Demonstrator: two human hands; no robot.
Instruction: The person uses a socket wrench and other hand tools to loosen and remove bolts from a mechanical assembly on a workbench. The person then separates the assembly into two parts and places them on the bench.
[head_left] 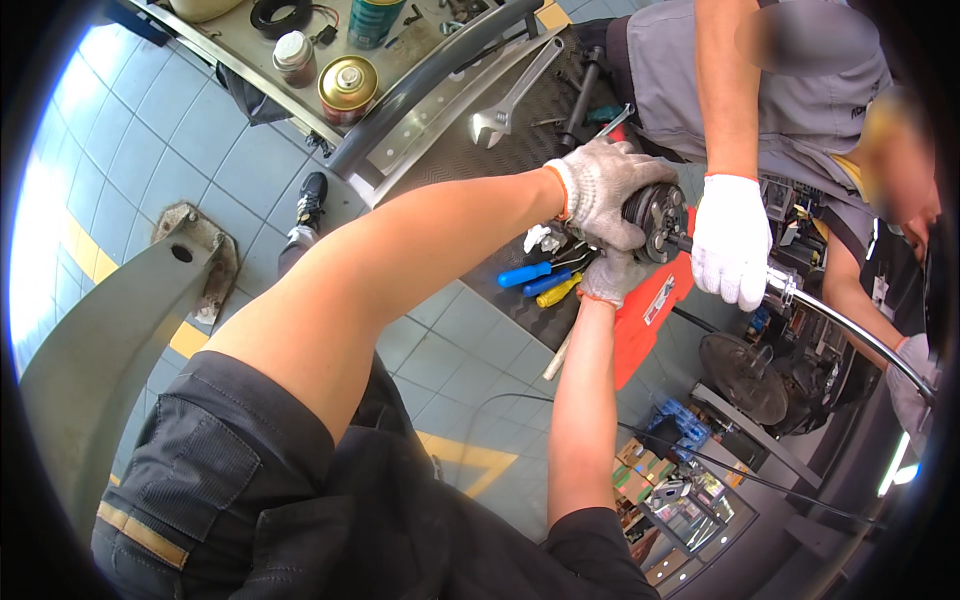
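Observation:
My gloved left hand (610, 190) is closed around the rim of a black compressor pulley (660, 222) with a round hub face. Below it, my gloved right hand (612, 275) is wrapped on the underside of the same part; its fingers are partly hidden. A co-worker's white-gloved hand (733, 243) is at the pulley's right, around a tool whose dark shaft meets the hub. From this tool a hose (850, 338) runs to the co-worker's other gloved hand (912, 385). Blue (525, 274) and yellow screwdrivers (558, 290) lie beside my right hand.
A large adjustable wrench (515, 95) lies on the dark ridged mat (440, 150). Red sheet material (648, 318) sits beneath the pulley. At upper left, a metal cart (225, 45) carries a gold-topped can (348, 88) and a bottle. A grey post (90, 370) stands left; cables cross lower right.

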